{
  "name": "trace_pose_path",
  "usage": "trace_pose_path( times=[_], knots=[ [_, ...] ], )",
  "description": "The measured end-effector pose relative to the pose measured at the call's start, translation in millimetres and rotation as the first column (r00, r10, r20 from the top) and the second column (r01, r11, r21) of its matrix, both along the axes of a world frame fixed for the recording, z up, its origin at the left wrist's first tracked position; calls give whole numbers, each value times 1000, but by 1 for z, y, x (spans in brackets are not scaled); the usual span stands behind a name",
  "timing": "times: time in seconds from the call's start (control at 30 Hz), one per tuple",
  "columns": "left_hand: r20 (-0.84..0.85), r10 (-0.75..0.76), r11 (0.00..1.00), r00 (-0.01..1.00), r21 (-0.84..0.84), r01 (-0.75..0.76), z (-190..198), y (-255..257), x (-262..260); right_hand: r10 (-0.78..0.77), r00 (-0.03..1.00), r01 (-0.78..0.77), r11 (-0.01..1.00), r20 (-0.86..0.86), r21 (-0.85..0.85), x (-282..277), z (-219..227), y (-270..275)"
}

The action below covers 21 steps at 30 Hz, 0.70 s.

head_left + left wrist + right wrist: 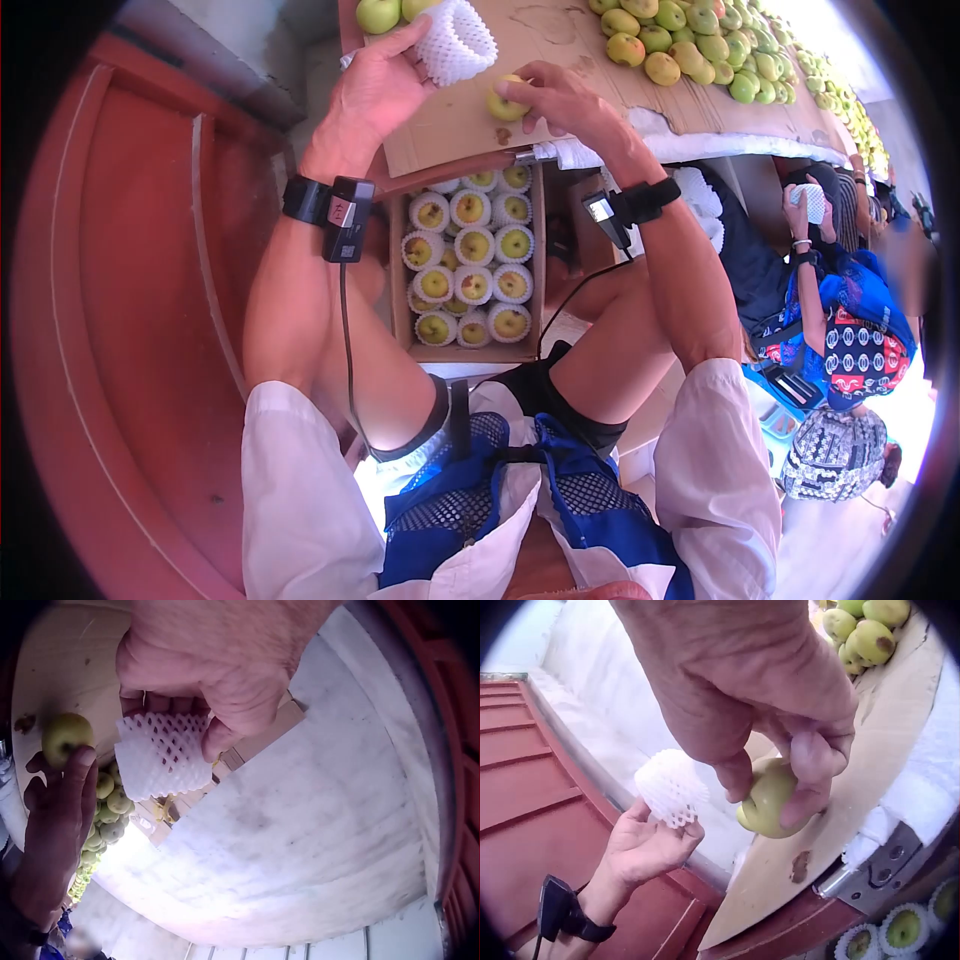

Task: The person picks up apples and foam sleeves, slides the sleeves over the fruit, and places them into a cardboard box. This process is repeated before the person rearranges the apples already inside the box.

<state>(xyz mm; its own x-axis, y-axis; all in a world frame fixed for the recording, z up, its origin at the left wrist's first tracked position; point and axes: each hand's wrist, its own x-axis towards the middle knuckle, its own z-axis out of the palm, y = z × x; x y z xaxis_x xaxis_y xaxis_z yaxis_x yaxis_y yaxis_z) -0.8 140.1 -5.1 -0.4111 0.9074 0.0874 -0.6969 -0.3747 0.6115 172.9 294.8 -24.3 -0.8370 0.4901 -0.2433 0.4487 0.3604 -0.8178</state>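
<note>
A white foam net sleeve is held in my left hand, thumb on one side and fingers on the other. Its round mouth faces right in the head view. My right hand grips a yellow-green apple between thumb and fingers, over the cardboard-covered table. The apple and the sleeve are apart. Below the table edge, between my knees, stands a cardboard box of apples, each wrapped in a white foam net.
Loose apples are heaped at the back right of the table, with others near its left corner. A metal fitting sits at the table edge. A red door stands at left. Another person sits at right.
</note>
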Motion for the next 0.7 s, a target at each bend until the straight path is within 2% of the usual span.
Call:
trace_pose_path(
  times=[0.13, 0.27, 0.33, 0.43, 0.7],
  knots=[
    [-10, 8, 999, 1000, -35, -9, -7, 1, -5, 134, 991, -134, 990, 4, -38, -15, 2, -9],
    [-42, 48, 997, 998, -56, -51, 4, -2, 4, 83, 992, -82, 997, -96, 16, -28, -23, 0],
    [-13, 19, 995, 1000, -98, -20, -4, -3, -4, 30, 992, -23, 998, -120, 58, -30, -24, 3],
    [0, -4, 994, 1000, -107, 4, -15, -2, -15, 86, 986, -75, 994, -144, 79, -26, -24, -2],
    [43, 20, 994, 999, -107, -16, -9, -11, -14, 28, 985, -26, 1000, -171, 11, -28, -23, 2]
  ],
)
